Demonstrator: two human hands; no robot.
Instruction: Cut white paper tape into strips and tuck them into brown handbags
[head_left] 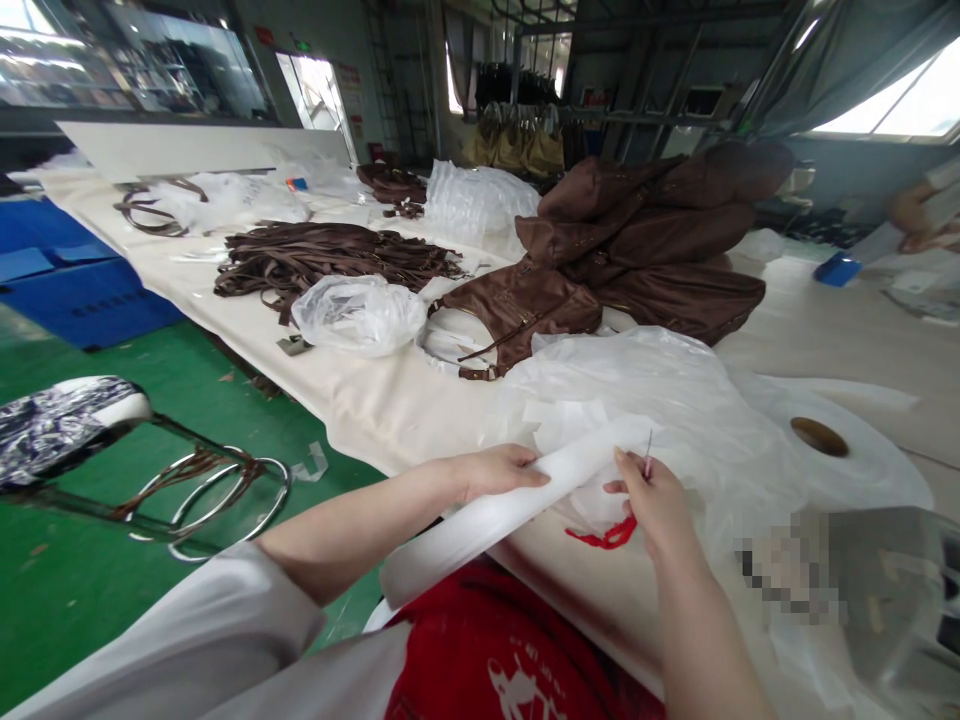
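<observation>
A long white strip of thin foam sheet (517, 500) runs slantwise from my lap to the table. My left hand (506, 473) is closed on it near its middle, thumb on top. At its far end, my right hand (651, 497) pinches the edge between thumb and fingers. That hand also holds what looks like scissors (606, 537): a thin pointed blade sticks up past the fingers and a red loop hangs below the palm. Clear plastic sheeting (637, 375) lies crumpled just beyond both hands. Part of the scissors is hidden by the fingers.
A brown bag (525, 305) lies ahead, with stacked brown bags (652, 230) behind. Brown straps (322, 255) are heaped to the left. A white roll (862, 450) stands at right beside a grey object (892, 600). A stool (67, 420) is at left; another person's hand (919, 225) shows far right.
</observation>
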